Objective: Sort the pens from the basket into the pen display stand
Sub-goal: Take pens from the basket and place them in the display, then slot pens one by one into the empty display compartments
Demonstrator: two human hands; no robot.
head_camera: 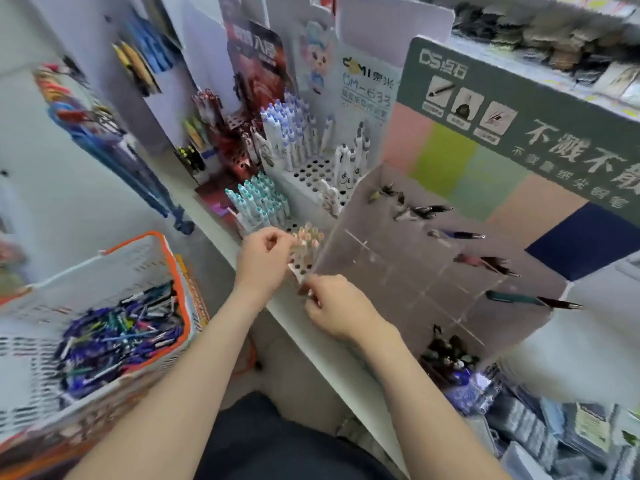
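Pens [121, 337] by the dozen, heaped loose in basket [176, 271] at lower left; pinkish cluster [308, 237] already upright in stand [297, 270] at frame centre. Left hand [266, 252] against that cluster, fingers curled, thumb and forefinger close together; too blurred to tell whether pinching a pen. Right hand [332, 306] at stand's near corner, fingers likewise curled, something small and dark at the tips; cannot tell what, or whether gripped. Probably light, stiff, smooth plastic barrels, liable to slip or roll. Best pinched mid-barrel or nearer the cap, tip down, then lowered straight into stand. Likely light stand too, easily nudged, so worth steadying at its rim.
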